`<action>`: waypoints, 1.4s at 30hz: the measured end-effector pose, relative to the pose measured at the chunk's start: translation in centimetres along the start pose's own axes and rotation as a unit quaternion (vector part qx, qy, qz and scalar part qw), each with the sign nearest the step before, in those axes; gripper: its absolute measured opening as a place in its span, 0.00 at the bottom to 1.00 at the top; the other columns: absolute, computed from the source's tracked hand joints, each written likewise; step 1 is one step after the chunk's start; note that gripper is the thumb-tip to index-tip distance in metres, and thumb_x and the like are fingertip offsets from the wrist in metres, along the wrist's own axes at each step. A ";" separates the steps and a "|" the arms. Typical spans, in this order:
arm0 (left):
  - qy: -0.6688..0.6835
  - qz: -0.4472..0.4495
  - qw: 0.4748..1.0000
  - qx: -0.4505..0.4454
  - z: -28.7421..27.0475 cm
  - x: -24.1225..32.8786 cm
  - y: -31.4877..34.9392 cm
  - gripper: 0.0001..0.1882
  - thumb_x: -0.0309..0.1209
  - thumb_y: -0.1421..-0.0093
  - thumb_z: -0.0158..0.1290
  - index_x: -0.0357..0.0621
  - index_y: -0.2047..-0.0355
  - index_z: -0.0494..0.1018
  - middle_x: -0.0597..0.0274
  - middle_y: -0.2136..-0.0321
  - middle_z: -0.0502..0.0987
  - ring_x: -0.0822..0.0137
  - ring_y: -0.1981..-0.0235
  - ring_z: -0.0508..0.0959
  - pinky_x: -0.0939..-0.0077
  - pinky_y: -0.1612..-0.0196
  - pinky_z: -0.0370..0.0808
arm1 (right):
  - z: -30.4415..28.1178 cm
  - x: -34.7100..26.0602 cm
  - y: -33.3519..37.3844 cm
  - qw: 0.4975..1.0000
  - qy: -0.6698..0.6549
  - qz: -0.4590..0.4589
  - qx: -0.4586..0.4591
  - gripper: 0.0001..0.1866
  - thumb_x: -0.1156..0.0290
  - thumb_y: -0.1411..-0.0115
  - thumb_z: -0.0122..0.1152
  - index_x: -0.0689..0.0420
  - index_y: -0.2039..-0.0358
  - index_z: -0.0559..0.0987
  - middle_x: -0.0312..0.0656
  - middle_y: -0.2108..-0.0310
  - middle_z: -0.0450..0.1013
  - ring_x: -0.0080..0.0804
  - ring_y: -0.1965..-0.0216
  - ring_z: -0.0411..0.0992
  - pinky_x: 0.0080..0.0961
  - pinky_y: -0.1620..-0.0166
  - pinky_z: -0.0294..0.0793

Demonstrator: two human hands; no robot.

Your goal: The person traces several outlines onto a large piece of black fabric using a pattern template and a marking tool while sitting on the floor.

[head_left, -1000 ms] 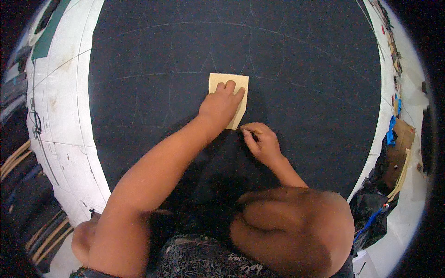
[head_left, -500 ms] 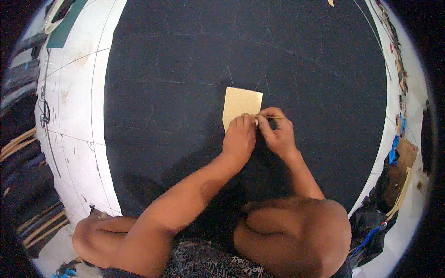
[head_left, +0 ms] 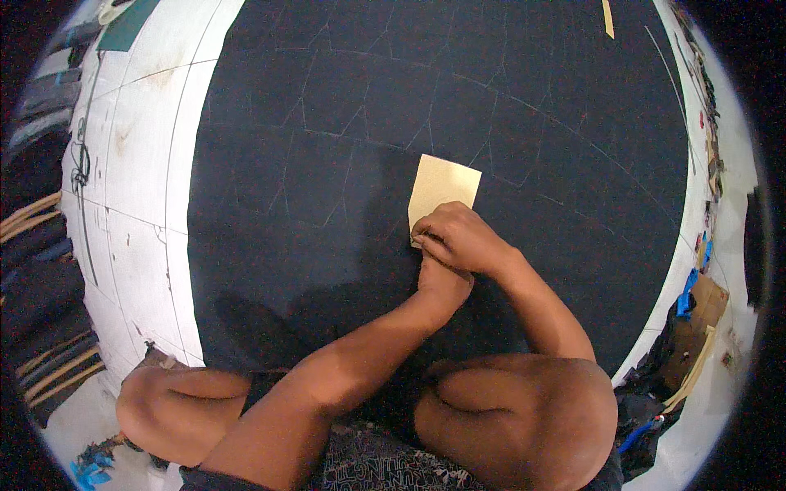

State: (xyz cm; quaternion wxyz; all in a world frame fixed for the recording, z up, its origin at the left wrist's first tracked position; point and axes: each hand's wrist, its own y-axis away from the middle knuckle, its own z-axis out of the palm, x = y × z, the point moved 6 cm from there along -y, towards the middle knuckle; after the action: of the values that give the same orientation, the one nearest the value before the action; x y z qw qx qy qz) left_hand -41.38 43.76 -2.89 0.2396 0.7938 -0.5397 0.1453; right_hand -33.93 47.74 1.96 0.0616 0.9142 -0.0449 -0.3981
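Note:
A tan card pattern piece (head_left: 444,182) with straight edges lies on a wide sheet of black fabric (head_left: 270,254). Thin pale lines in angular shapes are drawn over the cloth. My right hand (head_left: 465,237) is closed, its fingers curled over the lower part of the card at its lower left edge. What it holds, if anything, is hidden. Beneath it, my left hand (head_left: 444,282) reaches to the bottom of the card; its fingers are mostly covered by the right hand, so their hold is not visible.
Another narrow tan strip (head_left: 608,18) lies at the far right of the cloth. White surface (head_left: 147,196) borders the left side, with dark rolled material (head_left: 41,286) beyond. A brown cardboard piece (head_left: 706,299) and blue scraps sit at right. My bare knees flank the near edge.
My right hand has crossed left over my left hand, from the card's right side toward its lower left edge. The thin stick seen in its fingers is now hidden. The view has shifted slightly.

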 end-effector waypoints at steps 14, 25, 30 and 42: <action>0.023 -0.018 0.999 -0.022 0.9 -0.4 0.0 0.31 0.40 0.36 0.49 0.44 0.35 0.61 0.48 0.36 0.64 0.45 0.35 0.62 0.45 0.36 0.58 | 0.3 -0.5 -0.2 0.999 0.040 -0.020 -0.012 0.08 0.67 0.41 0.62 0.54 0.64 0.83 0.46 0.69 0.77 0.48 0.62 0.74 0.43 0.52 0.69; -0.037 -0.008 0.998 -0.053 1.5 -0.4 -0.1 0.31 0.40 0.35 0.45 0.38 0.35 0.62 0.45 0.35 0.64 0.42 0.33 0.60 0.40 0.33 0.54 | -0.7 1.1 -2.1 0.995 -0.001 0.082 0.052 0.11 0.67 0.38 0.58 0.58 0.59 0.81 0.50 0.62 0.80 0.54 0.57 0.77 0.47 0.52 0.74; 0.018 -0.022 0.998 -0.054 0.6 0.0 -0.2 0.28 0.37 0.39 0.50 0.44 0.38 0.65 0.46 0.40 0.69 0.41 0.38 0.66 0.45 0.36 0.60 | -0.4 0.9 -0.7 0.999 0.027 0.036 0.010 0.11 0.66 0.38 0.56 0.57 0.60 0.80 0.53 0.65 0.79 0.57 0.60 0.76 0.49 0.54 0.74; -0.008 -0.016 0.999 0.043 -2.6 -0.1 -0.4 0.30 0.37 0.39 0.53 0.38 0.39 0.66 0.38 0.39 0.67 0.40 0.36 0.63 0.46 0.33 0.57 | -2.4 3.5 1.9 0.923 -0.215 0.150 0.282 0.13 0.67 0.31 0.53 0.60 0.52 0.78 0.47 0.62 0.79 0.45 0.57 0.78 0.37 0.50 0.74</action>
State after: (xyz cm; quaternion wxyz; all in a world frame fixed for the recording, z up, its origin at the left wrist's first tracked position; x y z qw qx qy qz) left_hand -41.01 45.41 -0.82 0.2030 0.8133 -0.5219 0.1581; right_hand -29.87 45.58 1.39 -0.1505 0.7685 -0.3041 -0.5424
